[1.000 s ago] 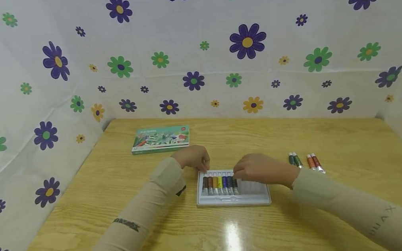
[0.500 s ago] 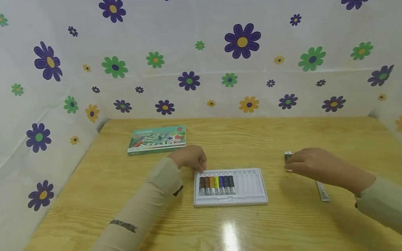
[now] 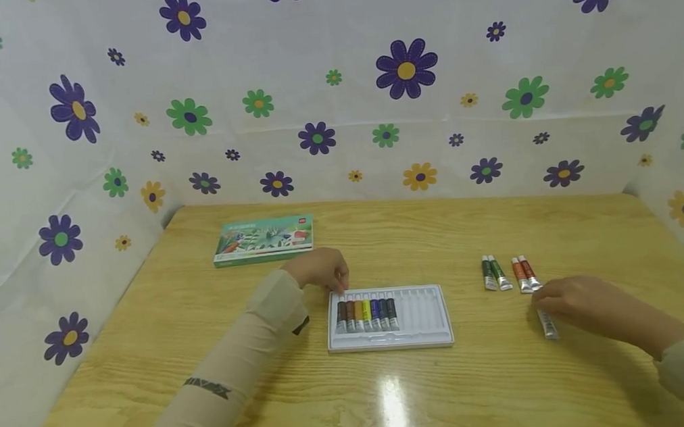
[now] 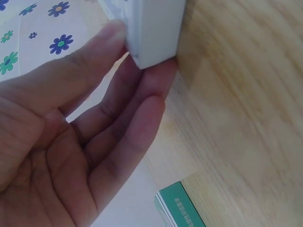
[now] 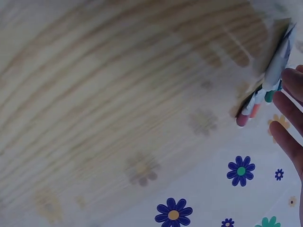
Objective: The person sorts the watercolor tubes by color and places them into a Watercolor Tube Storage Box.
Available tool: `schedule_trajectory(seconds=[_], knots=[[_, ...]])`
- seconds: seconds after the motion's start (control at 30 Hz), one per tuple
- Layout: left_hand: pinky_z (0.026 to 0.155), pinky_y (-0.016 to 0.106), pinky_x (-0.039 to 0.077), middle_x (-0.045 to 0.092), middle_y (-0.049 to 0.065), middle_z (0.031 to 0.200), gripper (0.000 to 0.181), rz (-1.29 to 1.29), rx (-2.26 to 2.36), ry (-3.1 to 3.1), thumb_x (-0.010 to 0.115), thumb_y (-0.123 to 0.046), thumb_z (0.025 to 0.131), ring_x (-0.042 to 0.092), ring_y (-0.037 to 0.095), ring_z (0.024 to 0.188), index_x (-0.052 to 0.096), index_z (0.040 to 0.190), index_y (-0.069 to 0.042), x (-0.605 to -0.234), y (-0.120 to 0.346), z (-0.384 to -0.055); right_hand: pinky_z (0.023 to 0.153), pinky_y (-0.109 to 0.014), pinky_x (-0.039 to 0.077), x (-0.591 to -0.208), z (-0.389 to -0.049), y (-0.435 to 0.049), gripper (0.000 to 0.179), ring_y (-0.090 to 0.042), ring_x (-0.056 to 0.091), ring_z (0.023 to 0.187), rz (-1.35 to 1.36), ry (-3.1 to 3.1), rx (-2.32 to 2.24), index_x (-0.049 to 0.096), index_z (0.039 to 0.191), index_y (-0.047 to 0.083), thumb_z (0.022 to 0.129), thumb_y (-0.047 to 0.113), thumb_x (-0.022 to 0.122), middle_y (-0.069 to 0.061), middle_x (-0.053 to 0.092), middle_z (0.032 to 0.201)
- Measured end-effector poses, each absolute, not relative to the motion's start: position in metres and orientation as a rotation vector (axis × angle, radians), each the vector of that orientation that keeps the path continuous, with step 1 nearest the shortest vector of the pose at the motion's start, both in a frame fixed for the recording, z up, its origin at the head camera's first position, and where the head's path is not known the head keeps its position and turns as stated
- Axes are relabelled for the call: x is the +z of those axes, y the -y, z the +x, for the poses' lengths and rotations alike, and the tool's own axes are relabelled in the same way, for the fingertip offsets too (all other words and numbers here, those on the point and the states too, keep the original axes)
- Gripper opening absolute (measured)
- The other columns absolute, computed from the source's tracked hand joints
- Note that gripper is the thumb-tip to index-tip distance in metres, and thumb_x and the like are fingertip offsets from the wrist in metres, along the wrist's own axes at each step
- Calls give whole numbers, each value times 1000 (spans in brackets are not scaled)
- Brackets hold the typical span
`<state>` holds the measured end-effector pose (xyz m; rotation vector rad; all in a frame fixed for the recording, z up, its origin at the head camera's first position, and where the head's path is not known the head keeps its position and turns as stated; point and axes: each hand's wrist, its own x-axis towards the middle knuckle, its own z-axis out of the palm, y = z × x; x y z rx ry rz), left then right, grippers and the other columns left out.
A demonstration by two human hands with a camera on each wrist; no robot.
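Observation:
My left hand (image 3: pixel 321 269) pinches the far left corner of a white plastic paint tray (image 3: pixel 390 339), thumb on one face and fingers at the other side, as the left wrist view shows. Several paint tubes (image 3: pixel 366 316), from brown through yellow to dark blue, lie side by side in the tray's left slots. My right hand (image 3: pixel 578 301) is over a white-silver paint tube (image 3: pixel 548 325) on the table, partly hidden by the fingers. In the right wrist view the fingers (image 5: pixel 286 101) are spread close to that white tube (image 5: pixel 278 59); contact is unclear.
Two green paint tubes (image 3: pixel 495 273) and an orange and red pair (image 3: pixel 524 274) lie right of the tray. A flat green illustrated box (image 3: pixel 263 239) lies at the back left of the wooden table (image 3: pixel 274 409). A flowered cloth (image 3: pixel 334 58) hangs behind.
My right hand has left the tray, moved right past the green tubes and come down by the white tube. The tray's right slots are uncovered. My left hand keeps its grip on the corner.

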<state>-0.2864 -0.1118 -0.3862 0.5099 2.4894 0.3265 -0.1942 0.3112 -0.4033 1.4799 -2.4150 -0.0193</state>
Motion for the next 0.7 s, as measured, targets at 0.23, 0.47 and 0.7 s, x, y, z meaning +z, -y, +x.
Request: schedule_trajectory(seconds=[0.23, 0.47, 0.7], knots=[[68, 24, 45, 66, 0, 82, 6, 497, 335, -2494, 72, -12, 81, 57, 12, 72, 69, 75, -12, -386, 113, -285, 64, -32, 55, -412, -196, -312, 35, -19, 66, 78, 1537, 2359, 18, 68, 84, 15, 55, -1, 80, 1, 68, 87], [67, 23, 45, 66, 0, 82, 6, 512, 334, -2492, 72, -12, 81, 57, 11, 71, 69, 76, -12, -389, 113, -287, 68, -36, 54, -414, -199, -307, 29, -19, 63, 81, 1594, 2331, 33, 70, 83, 16, 58, 6, 78, 3, 67, 87], [66, 22, 45, 67, 0, 82, 5, 525, 346, -2493, 72, -12, 80, 57, 10, 70, 70, 76, -12, -389, 115, -287, 70, -33, 53, -412, -202, -296, 7, -16, 63, 80, 1633, 2233, 48, 71, 84, 16, 84, 20, 65, 5, 68, 86]])
